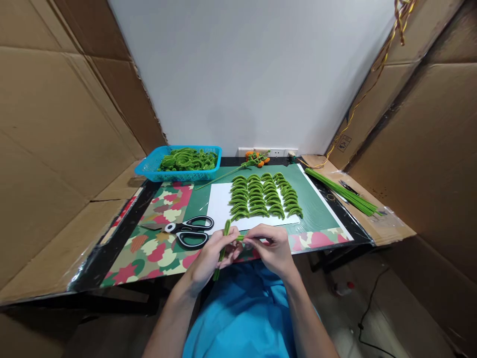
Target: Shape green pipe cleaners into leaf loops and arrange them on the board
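Both hands meet over the table's front edge, just above my lap. My left hand (223, 248) is closed around green pipe cleaners (226, 228), which stick out above and below the fist. Between the two hands runs a short green piece, its far end pinched by the thumb and fingers of my right hand (268, 246). Beyond them, curved green pipe-cleaner pieces (257, 196) lie in several columns on a white sheet (219, 204). Black-handled scissors (192, 232) rest to the left of my left hand, blades pointing left.
A blue basket (179, 175) of green pipe-cleaner shapes stands at the back left. An orange-flowered pipe-cleaner stem (257, 159) lies near a power strip (278, 152). Straight green pipe cleaners (343, 191) lie at the right. Cardboard walls (67, 99) flank both sides.
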